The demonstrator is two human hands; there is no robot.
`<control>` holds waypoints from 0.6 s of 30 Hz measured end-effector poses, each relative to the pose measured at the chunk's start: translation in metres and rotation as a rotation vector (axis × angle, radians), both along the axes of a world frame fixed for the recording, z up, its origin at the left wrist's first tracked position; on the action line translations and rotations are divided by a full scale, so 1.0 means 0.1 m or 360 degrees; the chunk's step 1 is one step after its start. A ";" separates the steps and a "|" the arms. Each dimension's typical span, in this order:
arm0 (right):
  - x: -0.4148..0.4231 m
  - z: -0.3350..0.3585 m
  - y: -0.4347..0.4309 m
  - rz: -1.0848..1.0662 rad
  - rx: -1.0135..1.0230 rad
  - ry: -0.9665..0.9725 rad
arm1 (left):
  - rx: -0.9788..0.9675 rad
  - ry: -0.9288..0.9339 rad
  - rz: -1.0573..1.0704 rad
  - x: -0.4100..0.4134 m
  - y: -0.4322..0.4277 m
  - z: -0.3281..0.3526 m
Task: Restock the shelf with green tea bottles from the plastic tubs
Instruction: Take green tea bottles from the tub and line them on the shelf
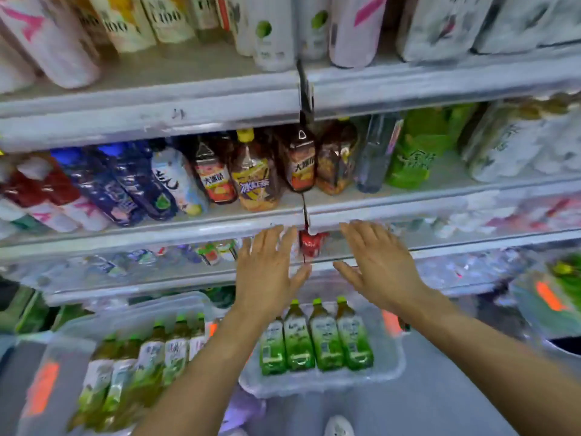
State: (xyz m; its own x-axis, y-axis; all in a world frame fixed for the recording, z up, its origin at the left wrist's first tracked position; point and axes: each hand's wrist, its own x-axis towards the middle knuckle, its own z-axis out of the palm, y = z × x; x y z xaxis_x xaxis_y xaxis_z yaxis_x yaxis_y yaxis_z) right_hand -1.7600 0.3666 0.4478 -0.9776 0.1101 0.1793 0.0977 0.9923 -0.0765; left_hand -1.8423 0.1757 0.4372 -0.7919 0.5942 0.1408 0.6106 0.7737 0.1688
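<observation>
Two clear plastic tubs stand on the floor below the shelves. The right tub (390,369) holds a row of green tea bottles (323,338) with green caps and green labels. The left tub (63,350) holds several paler green tea bottles (147,360). My left hand (267,272) and my right hand (377,262) are stretched out, palms down, fingers spread and straight, in front of the lower shelf edge (440,212) above the right tub. Neither hand holds anything. More green bottles (412,152) stand on the middle shelf at the right.
The middle shelf carries blue water bottles (125,184) and brown iced tea bottles (254,174). White and pink bottles (50,36) fill the top shelf. A dark divider post (305,89) splits the shelving. A shoe (339,426) shows on the grey floor.
</observation>
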 end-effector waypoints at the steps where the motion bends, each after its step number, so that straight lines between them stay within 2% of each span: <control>1: 0.04 -0.15 0.07 0.0015 -0.0062 -0.0072 | 0.0007 -0.0072 0.0034 0.07 0.02 -0.15; 6: 0.25 -0.86 0.24 -0.0019 -0.0333 -0.0446 | -0.0087 -0.0555 0.0196 0.31 -0.07 -0.77; 14: 0.38 -1.92 0.26 -0.0314 -0.0658 -0.1054 | -0.0125 -0.1246 0.0512 0.30 -0.18 -1.68; 18: 0.32 -2.44 0.27 -0.0535 -0.0874 -0.1182 | -0.0092 -0.1471 0.0630 0.09 -0.15 -2.29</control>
